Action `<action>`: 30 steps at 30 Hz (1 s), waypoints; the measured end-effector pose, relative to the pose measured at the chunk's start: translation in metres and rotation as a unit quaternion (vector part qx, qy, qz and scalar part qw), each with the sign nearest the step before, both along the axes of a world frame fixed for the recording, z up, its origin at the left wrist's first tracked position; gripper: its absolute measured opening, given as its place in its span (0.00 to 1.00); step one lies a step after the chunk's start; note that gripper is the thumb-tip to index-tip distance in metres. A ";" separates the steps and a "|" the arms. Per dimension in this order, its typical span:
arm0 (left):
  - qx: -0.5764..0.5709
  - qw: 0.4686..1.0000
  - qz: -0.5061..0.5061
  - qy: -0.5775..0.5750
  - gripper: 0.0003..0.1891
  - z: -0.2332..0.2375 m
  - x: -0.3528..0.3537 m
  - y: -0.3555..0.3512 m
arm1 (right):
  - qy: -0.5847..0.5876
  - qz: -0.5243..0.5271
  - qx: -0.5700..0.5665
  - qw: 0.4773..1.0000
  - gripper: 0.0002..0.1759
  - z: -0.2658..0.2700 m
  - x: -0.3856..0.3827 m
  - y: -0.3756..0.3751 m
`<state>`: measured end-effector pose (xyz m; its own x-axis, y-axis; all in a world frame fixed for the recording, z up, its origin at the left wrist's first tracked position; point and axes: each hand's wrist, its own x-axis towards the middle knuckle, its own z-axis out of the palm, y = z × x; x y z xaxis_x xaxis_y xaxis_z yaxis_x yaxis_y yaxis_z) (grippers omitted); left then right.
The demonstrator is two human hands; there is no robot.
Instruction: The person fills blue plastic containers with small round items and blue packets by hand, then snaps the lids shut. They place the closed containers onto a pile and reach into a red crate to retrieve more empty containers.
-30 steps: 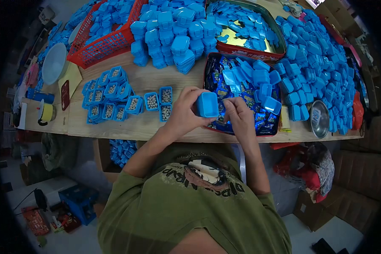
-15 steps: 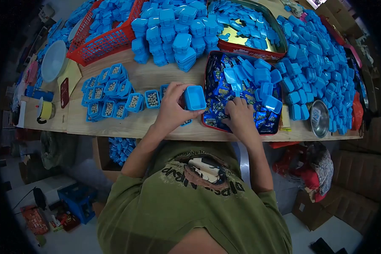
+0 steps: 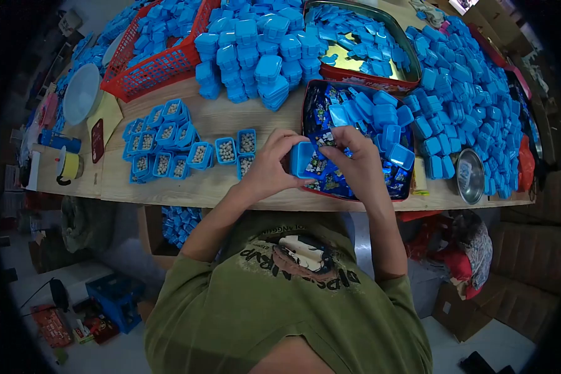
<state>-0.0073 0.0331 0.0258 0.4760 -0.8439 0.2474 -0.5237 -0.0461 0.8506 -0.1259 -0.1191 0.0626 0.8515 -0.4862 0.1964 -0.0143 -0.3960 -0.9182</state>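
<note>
My left hand [image 3: 270, 167] is closed around a small blue plastic box [image 3: 300, 157], tilted with its opening toward the right. Close beside that opening, my right hand [image 3: 357, 161] pinches a small dark blue printed packet [image 3: 325, 138]. Both hands are over the left part of a red-rimmed tray [image 3: 303, 106] that holds many such packets and several blue boxes [image 3: 389, 134]. Left of my left hand stand small blue boxes filled with pale round beads [image 3: 225, 149], and more of these filled boxes [image 3: 167, 132] are grouped further left.
Stacked blue boxes [image 3: 246, 56] stand at the back, between a red basket [image 3: 146, 75] and a tin of flat blue pieces [image 3: 380, 50]. A large heap of blue boxes [image 3: 461, 93] and a metal bowl [image 3: 470, 176] are at the right. A yellow cup [image 3: 70, 165] stands at far left.
My right hand has risen from the packets and now pinches one near the box. My left hand has moved slightly right and turned the box toward it, uncovering more bead-filled boxes.
</note>
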 end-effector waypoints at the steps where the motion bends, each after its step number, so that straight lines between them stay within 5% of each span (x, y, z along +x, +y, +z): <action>1: -0.001 1.000 0.003 0.026 0.35 -0.003 -0.001 0.000 | -0.006 0.001 -0.075 0.997 0.12 -0.003 0.004 0.000; 5: -0.002 0.996 -0.010 0.090 0.36 -0.012 -0.002 -0.001 | -0.035 -0.025 -0.218 0.975 0.12 0.001 0.010 0.009; 9: -0.025 0.984 -0.020 0.175 0.37 -0.019 -0.002 -0.003 | 0.035 0.000 -0.114 0.993 0.11 -0.005 0.009 0.010; 12: -0.053 0.985 0.012 0.163 0.36 -0.023 -0.001 -0.005 | -0.123 -0.019 -0.201 0.972 0.09 -0.013 0.006 0.007; 14: -0.054 0.985 0.041 0.156 0.35 -0.014 -0.004 -0.006 | -0.037 -0.017 0.055 0.998 0.10 -0.010 -0.001 0.011; 18: -0.089 0.987 0.062 0.115 0.34 -0.022 -0.008 -0.011 | -0.051 -0.016 0.062 0.997 0.11 -0.028 0.001 0.025; 24: -0.114 0.984 0.061 0.126 0.35 -0.026 -0.007 -0.012 | -0.052 -0.073 0.002 0.996 0.15 -0.017 0.002 0.032; 30: -0.083 0.993 0.074 0.033 0.35 -0.019 -0.009 -0.009 | -0.048 -0.070 -0.218 0.972 0.16 -0.021 0.000 0.028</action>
